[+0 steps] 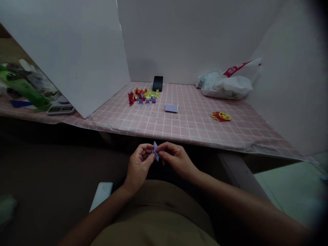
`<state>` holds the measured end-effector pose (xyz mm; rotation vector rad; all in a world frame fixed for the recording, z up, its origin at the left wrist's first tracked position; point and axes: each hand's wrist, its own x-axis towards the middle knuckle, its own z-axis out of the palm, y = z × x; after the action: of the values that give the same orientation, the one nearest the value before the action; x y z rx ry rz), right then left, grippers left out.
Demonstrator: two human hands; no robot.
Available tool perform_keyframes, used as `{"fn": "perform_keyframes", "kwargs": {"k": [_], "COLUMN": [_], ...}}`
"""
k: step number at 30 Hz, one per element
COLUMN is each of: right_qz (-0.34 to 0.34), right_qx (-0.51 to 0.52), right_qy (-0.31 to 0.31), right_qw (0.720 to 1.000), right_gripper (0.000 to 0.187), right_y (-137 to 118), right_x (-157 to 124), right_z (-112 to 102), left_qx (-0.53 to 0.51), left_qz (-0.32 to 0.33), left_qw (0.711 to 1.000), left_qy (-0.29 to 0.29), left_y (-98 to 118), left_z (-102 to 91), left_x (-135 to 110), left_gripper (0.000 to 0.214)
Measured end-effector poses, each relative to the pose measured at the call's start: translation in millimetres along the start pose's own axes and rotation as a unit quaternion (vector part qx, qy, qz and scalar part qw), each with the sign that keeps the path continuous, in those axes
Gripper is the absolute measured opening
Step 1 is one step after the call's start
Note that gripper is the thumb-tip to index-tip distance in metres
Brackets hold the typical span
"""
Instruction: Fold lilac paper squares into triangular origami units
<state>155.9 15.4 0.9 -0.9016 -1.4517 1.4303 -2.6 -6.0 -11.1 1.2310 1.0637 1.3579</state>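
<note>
Left hand (137, 166): gripping lilac folded paper (155, 147) between thumb and fingers. Right hand (178, 160): pinching same piece opposite. Paper located between hands, table (194, 131) ahead. Recommend light pinch, points aligned, even crease pressure. Fold detail too small to verify.

From my head, the camera faces forward and down: my left hand (138, 165) and right hand (180, 162) near at six o'clock, the table (193, 119) beyond, the two-o'clock rim seemingly too dark to read.
</note>
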Motion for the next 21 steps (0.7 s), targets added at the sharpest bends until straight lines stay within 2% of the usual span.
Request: {"fn": "perform_keyframes", "kwargs": {"k": [6, 11, 18, 21], "right_qz": [-0.026, -0.070, 0.003, 0.023], "right_qx": [-0.054, -0.101, 0.014, 0.020], "right_qy": [0.008, 0.000, 0.034, 0.025], "right_qw": [0.998, 0.992, 0.999, 0.999], "right_gripper": [0.010, 0.009, 0.024, 0.020], "right_y": [2.8, 3.9, 0.2, -2.3], "right_x": [-1.3, -2.6, 0.5, 0.8], "right_z": [0.6, 0.6, 3.5, 4.0], "left_qx": [0.021, 0.020, 0.028, 0.040], "left_qz": [0.010, 0.007, 0.028, 0.036], "left_qw": [1.000, 1.000, 0.998, 0.998], "left_qy": [-0.014, 0.007, 0.038, 0.041], "left_y": [2.7, 4.1, 5.3, 5.6], "left_z": [-1.3, -0.6, 1.9, 2.5], "left_x": [-1.9, -1.2, -0.7, -1.4], "left_gripper": [0.017, 0.016, 0.018, 0.018]}}
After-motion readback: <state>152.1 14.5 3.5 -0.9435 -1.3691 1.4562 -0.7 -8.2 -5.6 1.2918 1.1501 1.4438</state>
